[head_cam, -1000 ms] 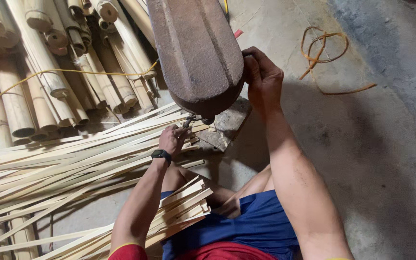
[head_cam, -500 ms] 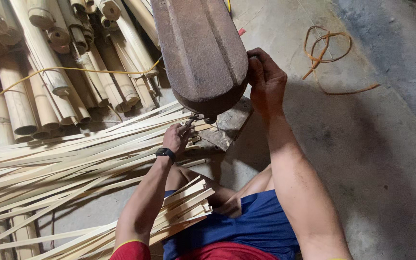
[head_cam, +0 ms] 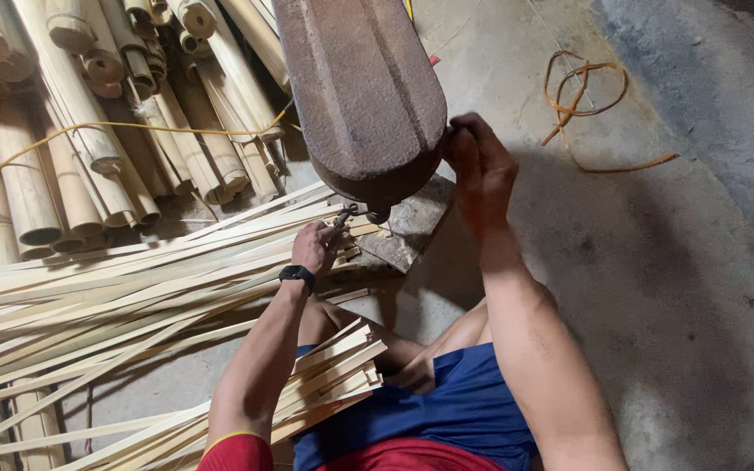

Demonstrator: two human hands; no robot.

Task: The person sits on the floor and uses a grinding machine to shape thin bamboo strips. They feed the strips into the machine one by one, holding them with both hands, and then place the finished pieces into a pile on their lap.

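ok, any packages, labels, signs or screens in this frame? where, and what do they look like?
No packages, labels or signs.
Only screen-like item: black wrist device on the left wrist, a small dark band; its face can't be made out.

Rusty metal housing (head_cam: 364,87) runs off the top edge at 12 o'clock, upper part unseen. Small metal piece (head_cam: 345,214) under its lower end: too small to identify. Left hand (head_cam: 314,247) fingertips hidden there. Bamboo strips (head_cam: 115,296) cut off at 9 o'clock.
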